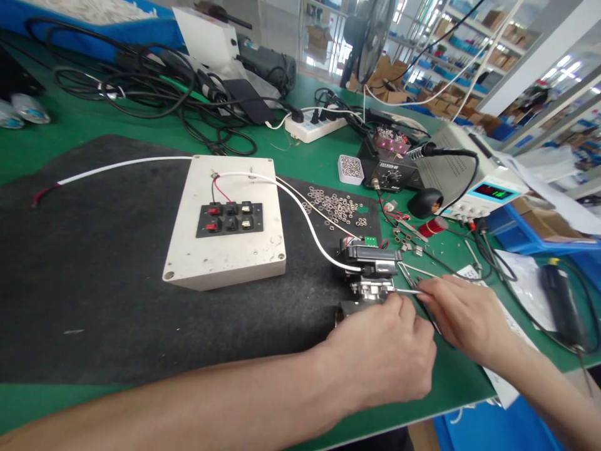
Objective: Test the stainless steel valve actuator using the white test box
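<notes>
On the right part of the black mat (117,313) lies a device with a dark housing and a silver metal fitting (373,288); a white cable (310,225) runs into it. My left hand (385,354) is closed around the near end of this metal fitting, and its fingers cover much of it. My right hand (469,316) pinches a thin metal rod (407,290), whose tip reaches the fitting from the right. What shape the rod has inside the fingers is hidden. A small green terminal block (370,241) sits just behind the housing.
Left of the device stands a cream box (225,257) with a black terminal panel (230,219). Behind are scattered metal rings (335,207), a soldering station (387,169), a power supply (479,169) and a power strip (314,125). Loose tools and clips (406,228) lie beside the device.
</notes>
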{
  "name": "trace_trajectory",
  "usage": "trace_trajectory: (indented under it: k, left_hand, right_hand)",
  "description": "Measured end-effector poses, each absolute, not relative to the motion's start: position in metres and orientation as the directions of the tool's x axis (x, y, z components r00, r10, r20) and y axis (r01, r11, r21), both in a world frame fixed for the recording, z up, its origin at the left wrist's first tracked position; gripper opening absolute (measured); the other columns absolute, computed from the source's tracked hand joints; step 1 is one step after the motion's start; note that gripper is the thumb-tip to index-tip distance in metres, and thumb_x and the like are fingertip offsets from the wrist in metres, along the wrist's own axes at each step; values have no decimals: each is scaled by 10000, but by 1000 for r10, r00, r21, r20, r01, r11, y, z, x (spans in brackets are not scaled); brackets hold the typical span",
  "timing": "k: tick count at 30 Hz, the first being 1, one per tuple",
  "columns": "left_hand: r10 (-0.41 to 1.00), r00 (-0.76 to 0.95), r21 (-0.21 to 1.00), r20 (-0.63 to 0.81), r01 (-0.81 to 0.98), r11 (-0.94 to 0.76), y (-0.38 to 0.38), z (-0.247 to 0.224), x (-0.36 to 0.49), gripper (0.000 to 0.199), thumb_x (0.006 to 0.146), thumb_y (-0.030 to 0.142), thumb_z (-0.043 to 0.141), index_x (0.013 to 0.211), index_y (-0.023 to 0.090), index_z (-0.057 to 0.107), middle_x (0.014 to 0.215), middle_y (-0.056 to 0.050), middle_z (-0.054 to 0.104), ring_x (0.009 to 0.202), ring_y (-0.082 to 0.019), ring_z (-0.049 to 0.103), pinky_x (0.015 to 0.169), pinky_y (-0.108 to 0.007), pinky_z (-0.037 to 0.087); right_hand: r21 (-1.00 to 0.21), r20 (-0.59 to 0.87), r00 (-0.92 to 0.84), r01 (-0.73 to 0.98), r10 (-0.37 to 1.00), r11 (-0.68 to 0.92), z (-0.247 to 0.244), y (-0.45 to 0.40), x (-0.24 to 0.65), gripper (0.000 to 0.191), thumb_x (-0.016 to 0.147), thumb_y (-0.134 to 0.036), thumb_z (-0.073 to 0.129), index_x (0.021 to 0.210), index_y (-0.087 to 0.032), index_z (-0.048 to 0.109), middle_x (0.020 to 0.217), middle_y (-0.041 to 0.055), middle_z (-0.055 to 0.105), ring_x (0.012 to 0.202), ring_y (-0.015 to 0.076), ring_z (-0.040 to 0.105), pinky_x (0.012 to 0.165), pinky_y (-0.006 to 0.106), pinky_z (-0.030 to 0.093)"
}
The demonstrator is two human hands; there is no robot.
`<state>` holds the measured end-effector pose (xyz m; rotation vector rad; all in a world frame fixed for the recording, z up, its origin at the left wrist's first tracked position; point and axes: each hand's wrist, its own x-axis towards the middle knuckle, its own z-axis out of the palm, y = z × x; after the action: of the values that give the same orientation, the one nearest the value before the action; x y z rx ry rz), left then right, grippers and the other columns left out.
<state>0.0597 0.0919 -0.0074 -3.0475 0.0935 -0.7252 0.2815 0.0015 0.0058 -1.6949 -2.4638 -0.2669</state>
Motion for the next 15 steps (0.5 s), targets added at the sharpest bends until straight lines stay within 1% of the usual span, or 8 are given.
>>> trace_trajectory:
  k: [2,5,10,15]
  left_hand:
    - [-64,886,-23,458,-61,-998,93,-7,59,191,1037,187,518,935,125,667,885,-111,646,816,-304,648,705,-425,441]
    - [-70,888,-7,454,-75,-997,93,-8,59,185,1036,189,515,923,138,651,869,-99,638,770,-288,627,695,-422,439]
    - [-78,890,-60,449,-58,-997,92,-8,60,171,1043,186,507,950,146,645,876,-95,634,812,-291,635,731,-427,458]
    - [-94,889,-79,448,-65,-995,90,-8,59,178,1054,178,499,947,153,638,873,-78,627,834,-286,643,750,-429,474]
  right_hand:
    - [-17,271,-311,945,911,327,-9,2,283,60,1083,-125,533,1110,-168,565,867,40,596,760,186,528,667,314,340]
    - [-105,287,-261,948,922,301,-24,3,281,57,1088,-133,516,1095,-172,558,878,40,610,757,179,547,682,305,369]
    - [-128,262,-229,955,938,269,-34,4,282,112,1119,-182,454,1072,-180,555,835,31,614,748,181,577,685,304,390]
    - [-113,210,-236,958,949,263,-30,3,283,173,1132,-213,432,1044,-179,578,827,35,635,759,186,597,678,304,364]
